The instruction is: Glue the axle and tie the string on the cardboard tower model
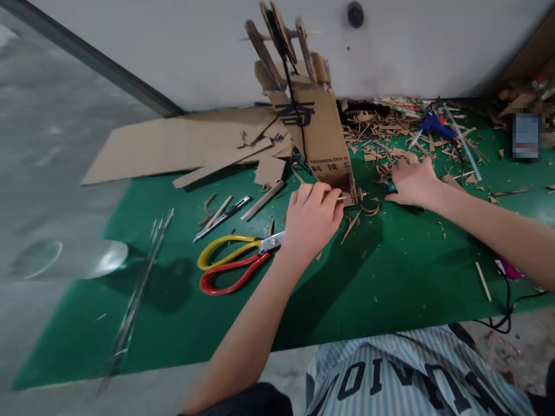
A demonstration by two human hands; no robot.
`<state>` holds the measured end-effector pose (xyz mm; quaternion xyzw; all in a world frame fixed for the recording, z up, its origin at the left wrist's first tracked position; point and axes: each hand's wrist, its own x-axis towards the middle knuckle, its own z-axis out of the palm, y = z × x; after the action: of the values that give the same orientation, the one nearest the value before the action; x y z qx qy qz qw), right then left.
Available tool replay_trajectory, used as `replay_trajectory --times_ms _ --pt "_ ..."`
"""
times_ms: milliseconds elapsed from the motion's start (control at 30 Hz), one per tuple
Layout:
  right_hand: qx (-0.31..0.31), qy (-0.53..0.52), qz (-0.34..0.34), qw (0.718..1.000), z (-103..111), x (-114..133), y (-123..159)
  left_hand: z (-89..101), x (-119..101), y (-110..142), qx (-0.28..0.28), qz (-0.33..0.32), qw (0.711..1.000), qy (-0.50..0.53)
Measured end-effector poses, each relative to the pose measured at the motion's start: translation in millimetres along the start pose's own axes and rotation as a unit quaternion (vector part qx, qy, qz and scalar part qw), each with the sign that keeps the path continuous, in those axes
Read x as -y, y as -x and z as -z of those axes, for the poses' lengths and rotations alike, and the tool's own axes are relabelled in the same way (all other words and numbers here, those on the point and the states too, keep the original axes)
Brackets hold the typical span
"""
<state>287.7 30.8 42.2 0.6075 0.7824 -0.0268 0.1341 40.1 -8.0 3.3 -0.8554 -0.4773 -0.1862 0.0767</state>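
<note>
A tall cardboard model with printed lettering stands upright at the middle of the table. It carries several cardboard arms on top and a black cord running down its front. My left hand is closed at its lower front edge, and the end of a thin wooden stick shows by the fingertips. To the right, my right hand reaches down with fingers curled over a small dark teal object, mostly hidden. Scissors with yellow and red handles lie beside my left wrist.
Cardboard sheets and a utility knife lie left. Cardboard scraps and a blue glue gun are at the back right. Clear thin rods, a clear cup, a phone and a black cable lie around the green table.
</note>
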Motion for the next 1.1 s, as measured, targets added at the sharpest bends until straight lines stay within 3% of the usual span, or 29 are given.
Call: replay_trajectory --times_ms 100,200,400,667,800,1000,1100 --pt "-0.097 -0.041 0.124 0.987 -1 9 -3 -5.1 -4 2 0.017 -0.017 0.999 -0.023" --pt "-0.069 -0.095 0.188 0.975 -6 19 -4 -8.7 -5 1 0.006 -0.02 1.0 -0.014" --pt "-0.058 -0.175 0.173 0.967 -21 24 -11 -17.6 -4 -4 0.016 -0.009 0.999 0.027" --pt "-0.108 -0.169 0.153 0.968 -26 24 2 -16.5 -6 -5 0.025 0.026 0.997 0.062" --pt "-0.129 -0.185 0.103 0.969 -31 19 7 -16.9 -5 -4 0.022 0.026 0.998 0.051" --pt "-0.181 -0.196 -0.091 0.959 -28 -9 0 -19.9 -6 -2 0.006 0.019 0.999 0.029" --pt "-0.187 -0.176 -0.155 0.954 -26 -20 0 -23.3 -7 0 0.0 0.022 0.999 0.037"
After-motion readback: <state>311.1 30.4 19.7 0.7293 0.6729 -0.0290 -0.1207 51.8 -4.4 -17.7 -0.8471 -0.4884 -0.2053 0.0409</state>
